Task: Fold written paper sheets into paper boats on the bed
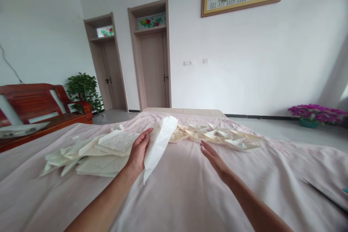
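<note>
My left hand (pixel 140 149) grips a sheet of white paper (pixel 161 144) by its left side, holding it up at a slant above the cloth. The paper looks creased and pointed at its lower end. Apart from it, to the right, my right hand (pixel 213 156) has its fingers stretched out and holds nothing. Just beyond that hand stand several folded paper boats (pixel 240 144), cream and white, in rows. Left of my left hand lies a loose pile of crumpled paper sheets (pixel 102 159), the top one covered with handwriting.
A pale pink cloth (pixel 185 195) with wrinkles covers the surface. At the right edge lies a thin dark pointed blade (pixel 323 194), partly out of view. Beyond are a wooden bench (pixel 35 103), a green plant (pixel 83 88), purple flowers (pixel 317 112) in a pot and two doors.
</note>
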A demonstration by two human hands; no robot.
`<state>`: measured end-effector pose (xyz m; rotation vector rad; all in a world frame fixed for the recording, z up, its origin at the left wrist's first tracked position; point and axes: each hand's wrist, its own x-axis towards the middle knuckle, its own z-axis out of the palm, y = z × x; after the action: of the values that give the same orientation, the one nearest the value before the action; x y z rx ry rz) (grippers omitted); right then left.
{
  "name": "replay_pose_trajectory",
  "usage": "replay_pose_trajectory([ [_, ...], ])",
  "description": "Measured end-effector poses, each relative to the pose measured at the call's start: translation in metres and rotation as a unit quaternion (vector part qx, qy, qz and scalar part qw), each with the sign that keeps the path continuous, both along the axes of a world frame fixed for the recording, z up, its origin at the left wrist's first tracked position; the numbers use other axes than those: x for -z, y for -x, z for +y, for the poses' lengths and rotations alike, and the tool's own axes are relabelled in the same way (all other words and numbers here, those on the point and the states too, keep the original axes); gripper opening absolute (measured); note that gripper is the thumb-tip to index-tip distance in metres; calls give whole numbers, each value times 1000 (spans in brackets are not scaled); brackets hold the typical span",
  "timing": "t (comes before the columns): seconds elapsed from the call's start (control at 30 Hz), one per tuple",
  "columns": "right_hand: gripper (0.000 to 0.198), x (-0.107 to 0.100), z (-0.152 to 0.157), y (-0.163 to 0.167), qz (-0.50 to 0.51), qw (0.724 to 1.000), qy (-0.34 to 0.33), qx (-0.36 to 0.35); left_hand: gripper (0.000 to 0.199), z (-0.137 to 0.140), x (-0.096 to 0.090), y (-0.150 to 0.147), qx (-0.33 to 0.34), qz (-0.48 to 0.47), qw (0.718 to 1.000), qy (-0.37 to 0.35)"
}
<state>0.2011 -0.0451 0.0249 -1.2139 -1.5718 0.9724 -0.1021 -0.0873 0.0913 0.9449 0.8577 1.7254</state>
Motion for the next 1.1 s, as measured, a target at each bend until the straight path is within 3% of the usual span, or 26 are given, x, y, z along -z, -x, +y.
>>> replay_pose_trajectory([
  [0.13, 74, -37, -14, 38, 154, 976, -32, -149, 64, 6, 6, -22, 60, -23, 998, 24],
  [0.2, 73, -42, -16, 50, 184, 959, -39, -214, 66, 9, 11, -29, 88, -28, 995, 28],
  [0.3, 61, -32, -17, 57, 204, 945, 10, -254, 63, 18, 21, -28, 84, -15, 996, 31],
  [0.47, 47, -2, -22, 56, 188, 949, 124, -220, 49, 38, 52, -13, -59, 158, 985, 25],
  [0.7, 44, 20, -18, 58, 120, 966, 182, -142, 25, 51, 90, 17, -179, 299, 937, -3],
  [0.9, 37, 33, -7, 48, 33, 986, 141, -86, 26, 67, 92, 70, -301, 372, 878, 14],
  [1.1, 45, 31, -16, 52, -40, 992, 102, -62, 25, 71, 73, 167, -436, 377, 814, 67],
])
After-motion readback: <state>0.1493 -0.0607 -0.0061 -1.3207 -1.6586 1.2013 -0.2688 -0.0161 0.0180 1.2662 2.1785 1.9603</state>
